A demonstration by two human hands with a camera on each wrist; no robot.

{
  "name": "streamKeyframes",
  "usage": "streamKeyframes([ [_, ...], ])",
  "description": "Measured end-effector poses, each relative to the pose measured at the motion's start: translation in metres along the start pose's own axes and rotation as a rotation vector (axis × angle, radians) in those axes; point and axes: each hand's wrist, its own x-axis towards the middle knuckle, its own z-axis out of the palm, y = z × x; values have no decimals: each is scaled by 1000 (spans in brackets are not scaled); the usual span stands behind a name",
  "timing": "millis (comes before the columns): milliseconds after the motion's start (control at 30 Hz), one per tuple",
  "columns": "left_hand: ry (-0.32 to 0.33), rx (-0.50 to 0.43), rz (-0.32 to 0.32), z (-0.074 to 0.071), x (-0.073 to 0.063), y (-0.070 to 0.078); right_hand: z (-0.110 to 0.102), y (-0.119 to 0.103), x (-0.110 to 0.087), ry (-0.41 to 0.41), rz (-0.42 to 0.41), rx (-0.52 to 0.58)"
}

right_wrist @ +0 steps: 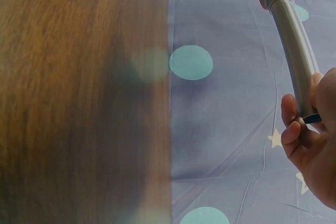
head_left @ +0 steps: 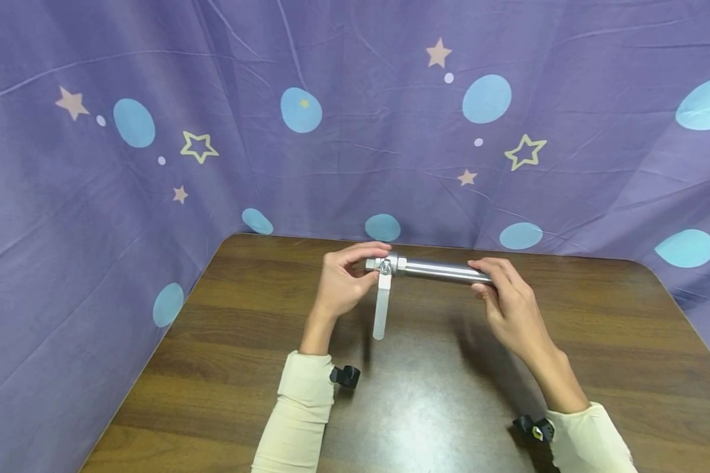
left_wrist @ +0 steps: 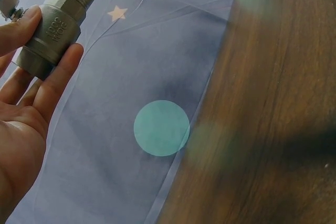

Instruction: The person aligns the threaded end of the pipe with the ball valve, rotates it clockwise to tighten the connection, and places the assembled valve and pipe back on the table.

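A metal ball valve [head_left: 393, 263] with a flat lever handle [head_left: 381, 309] is joined to a smooth steel pipe [head_left: 440, 270], and both are held up over the table. My left hand [head_left: 344, 281] grips the valve body between thumb and fingers, the lever hanging down toward me. Raised lettering shows on the valve body [left_wrist: 52, 32] in the left wrist view. At the pipe's far right end, my right hand [head_left: 511, 305] pinches it with thumb and fingers. The right wrist view shows the pipe [right_wrist: 294, 51] running from that hand to the valve.
A brown wood-grain table [head_left: 231, 368] lies beneath both hands. Behind it and along the left hangs a purple curtain [head_left: 355, 164] with stars and blue spots. Black straps with small devices [head_left: 346, 376] sit at both sleeve cuffs.
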Motion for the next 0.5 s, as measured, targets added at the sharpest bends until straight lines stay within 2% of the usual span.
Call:
streamKeyframes([
  [167, -2, -6, 0, 1, 0, 1, 1, 1, 0, 20, -21, 0],
  [500, 9, 7, 12, 2, 0, 0, 3, 0, -1, 28, -10, 37],
])
